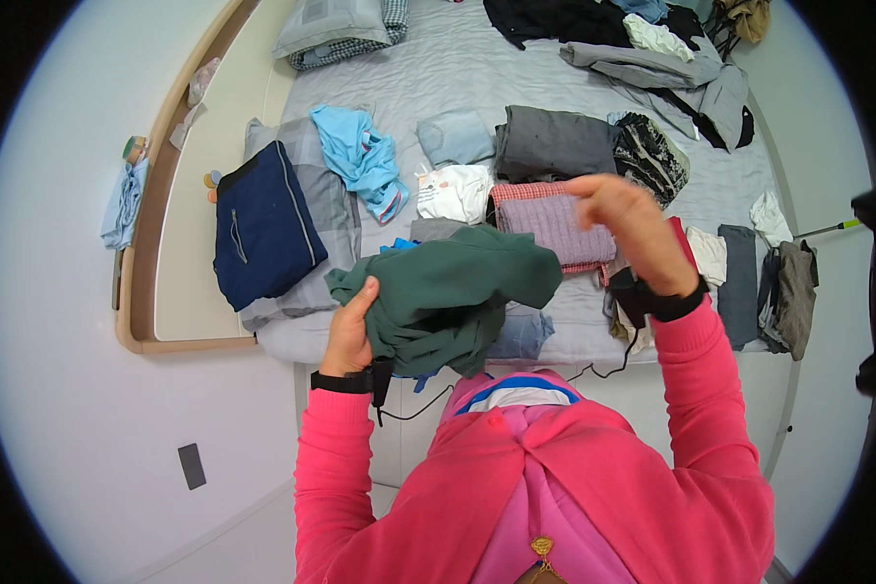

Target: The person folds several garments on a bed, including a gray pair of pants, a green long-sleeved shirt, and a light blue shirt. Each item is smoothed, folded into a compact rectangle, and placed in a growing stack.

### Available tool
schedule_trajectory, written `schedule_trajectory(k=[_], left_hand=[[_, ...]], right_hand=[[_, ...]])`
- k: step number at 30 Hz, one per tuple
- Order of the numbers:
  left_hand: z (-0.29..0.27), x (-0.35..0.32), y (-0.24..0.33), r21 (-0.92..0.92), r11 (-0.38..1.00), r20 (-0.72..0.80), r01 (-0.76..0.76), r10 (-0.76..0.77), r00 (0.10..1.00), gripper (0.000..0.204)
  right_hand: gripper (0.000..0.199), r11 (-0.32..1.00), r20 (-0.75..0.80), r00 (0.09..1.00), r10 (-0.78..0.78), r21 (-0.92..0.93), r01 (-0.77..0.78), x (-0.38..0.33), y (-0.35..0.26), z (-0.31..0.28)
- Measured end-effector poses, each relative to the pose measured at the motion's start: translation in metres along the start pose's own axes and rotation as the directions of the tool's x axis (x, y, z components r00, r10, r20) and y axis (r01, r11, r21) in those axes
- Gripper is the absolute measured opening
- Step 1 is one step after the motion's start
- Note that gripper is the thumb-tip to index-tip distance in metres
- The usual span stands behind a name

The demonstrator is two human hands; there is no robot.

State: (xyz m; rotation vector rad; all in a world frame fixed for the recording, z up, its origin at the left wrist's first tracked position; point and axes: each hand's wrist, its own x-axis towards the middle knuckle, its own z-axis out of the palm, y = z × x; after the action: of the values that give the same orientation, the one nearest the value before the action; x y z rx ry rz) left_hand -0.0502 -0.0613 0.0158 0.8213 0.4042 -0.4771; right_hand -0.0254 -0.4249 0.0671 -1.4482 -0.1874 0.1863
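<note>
A bunched dark green garment (448, 292) hangs loosely above the near edge of the bed, with my left hand (349, 333) closed on its left side, thumb on top. Part of the cloth droops toward my lap. My right hand (631, 226) is raised to the right of the garment, apart from it, with nothing in it. Its fingers are bent and apart, slightly blurred. Behind that hand lies a folded lilac garment (545, 229) on a red checked cloth (516, 193). Folded blue denim (523, 334) shows partly below the green cloth.
Folded navy trousers (268, 226) lie on a grey plaid pillow (346, 209) at left. Beyond are a light blue garment (360, 151), white cloth (455, 193) and a dark grey folded stack (555, 144). More clothes, including a grey jacket (642, 68), lie at right and far right.
</note>
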Motion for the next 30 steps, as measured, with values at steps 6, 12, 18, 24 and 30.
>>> schedule_trajectory(k=[6, 12, 18, 24, 30], left_hand=[[0.047, -0.012, -0.015, 0.346, 0.916, 0.236, -0.203, 0.124, 0.964, 0.045], [-0.012, 0.023, 0.017, 0.437, 0.875, -0.013, -0.206, 0.236, 0.972, 0.055], [-0.087, 0.002, -0.094, 0.683, 0.726, -0.204, 0.082, 0.082, 0.976, 0.088], [-0.064, -0.009, -0.129, 0.216, 0.824, 0.221, 0.525, -0.564, 0.795, 0.097], [-0.023, 0.011, -0.102, -0.008, 0.995, 0.273, 0.100, -0.094, 0.957, 0.063]], right_hand=[[0.038, 0.831, 0.244, 0.964, -0.109, -0.509, 0.223, -0.002, 0.099, 0.087], [0.032, 0.812, 0.228, 0.929, 0.293, 0.453, -0.368, 0.002, 0.082, 0.082], [0.032, 0.578, 0.172, 0.915, 0.366, 0.728, -0.368, 0.003, 0.035, 0.078], [0.036, 0.505, 0.230, 0.966, 0.113, 0.824, -0.256, 0.007, 0.014, 0.101], [0.035, 0.637, 0.269, 0.896, 0.353, 0.633, -0.440, -0.014, 0.017, 0.117]])
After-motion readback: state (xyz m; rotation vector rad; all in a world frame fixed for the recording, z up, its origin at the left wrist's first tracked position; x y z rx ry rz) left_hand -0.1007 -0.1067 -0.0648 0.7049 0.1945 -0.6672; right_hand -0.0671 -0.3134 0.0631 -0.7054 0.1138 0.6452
